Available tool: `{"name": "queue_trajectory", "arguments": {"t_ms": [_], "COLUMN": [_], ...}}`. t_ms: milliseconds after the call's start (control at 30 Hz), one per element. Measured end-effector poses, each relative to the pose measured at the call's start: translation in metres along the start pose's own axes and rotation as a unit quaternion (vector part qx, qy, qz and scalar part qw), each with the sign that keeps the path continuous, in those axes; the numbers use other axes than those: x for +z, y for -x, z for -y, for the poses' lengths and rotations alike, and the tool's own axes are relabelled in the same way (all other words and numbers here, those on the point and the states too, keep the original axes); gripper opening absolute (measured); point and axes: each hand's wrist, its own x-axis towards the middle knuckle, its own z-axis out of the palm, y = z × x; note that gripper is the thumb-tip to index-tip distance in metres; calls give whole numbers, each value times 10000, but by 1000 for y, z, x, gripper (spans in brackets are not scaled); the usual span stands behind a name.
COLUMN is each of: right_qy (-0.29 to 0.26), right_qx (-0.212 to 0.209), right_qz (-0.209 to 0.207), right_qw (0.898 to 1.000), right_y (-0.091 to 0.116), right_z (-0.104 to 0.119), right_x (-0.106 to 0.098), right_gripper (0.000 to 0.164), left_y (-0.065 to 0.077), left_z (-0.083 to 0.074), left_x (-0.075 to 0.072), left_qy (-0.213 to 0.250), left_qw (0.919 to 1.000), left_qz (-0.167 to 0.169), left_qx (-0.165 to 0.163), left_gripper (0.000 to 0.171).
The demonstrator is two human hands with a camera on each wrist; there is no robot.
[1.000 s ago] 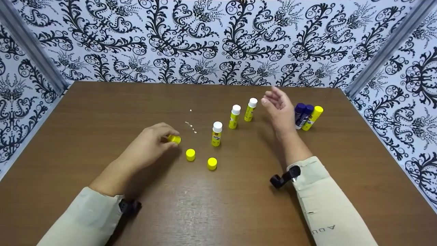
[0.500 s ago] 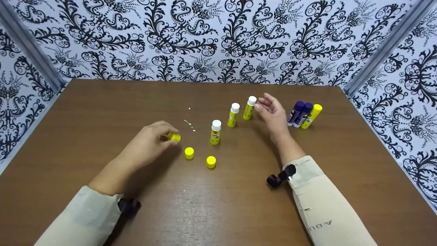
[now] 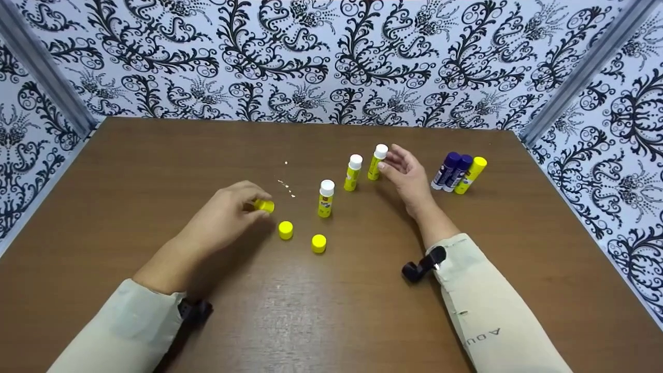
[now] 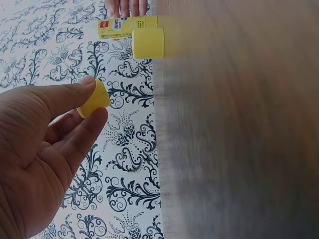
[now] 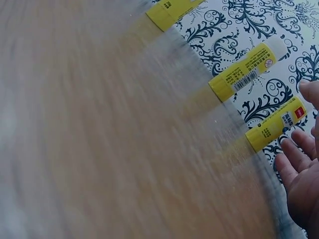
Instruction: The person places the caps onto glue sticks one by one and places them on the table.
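Note:
In the head view my left hand (image 3: 225, 215) pinches a small yellow cap (image 3: 265, 205) between thumb and fingers, raised off the table; the left wrist view shows the same cap (image 4: 95, 98). My right hand (image 3: 406, 178) reaches beside the farthest yellow glue stick (image 3: 374, 167), which stands upright with a white top. Thumb and fingers are spread near it in the right wrist view; whether they touch it I cannot tell. A middle glue stick (image 3: 351, 176) and a nearer one (image 3: 325, 202) also stand upright, white tops showing. Two yellow caps (image 3: 286, 230) (image 3: 318, 244) rest on the table in front.
Right of my right hand, two purple-topped sticks (image 3: 451, 171) and a yellow-capped glue stick (image 3: 471, 176) stand together. Small white crumbs (image 3: 286, 186) lie left of the nearest stick. Patterned walls (image 3: 305, 67) enclose the brown table (image 3: 181, 150) at the back and sides.
My right hand has moved left, from between the purple-topped sticks and the farthest glue stick to right beside that stick. The left hand keeps its cap in nearly the same place.

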Motion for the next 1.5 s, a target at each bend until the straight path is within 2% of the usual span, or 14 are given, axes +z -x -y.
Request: {"name": "queue_trajectory", "arguments": {"t_ms": [400,700,1000,1500], "right_qy": [274,503,494,537], "right_qx": [12,231,242,334], "right_qz": [100,65,144,77], "right_qw": [9996,9984,9984,9980], "right_y": [-5,-9,-10,-11], "right_z": [-2,-2,-3,-5], "right_x": [5,6,5,7], "right_gripper": [62,58,55,50], "left_y": [0,0,0,1], "left_z": [-3,-5,-6,-6], "left_x": [0,1,2,2], "left_qy": [27,52,125,57], "left_qw": [10000,9999,9999,9999], "left_qz": [37,72,9,38], "left_qx": [-12,-53,85,79], "left_gripper": [27,28,25,25]}}
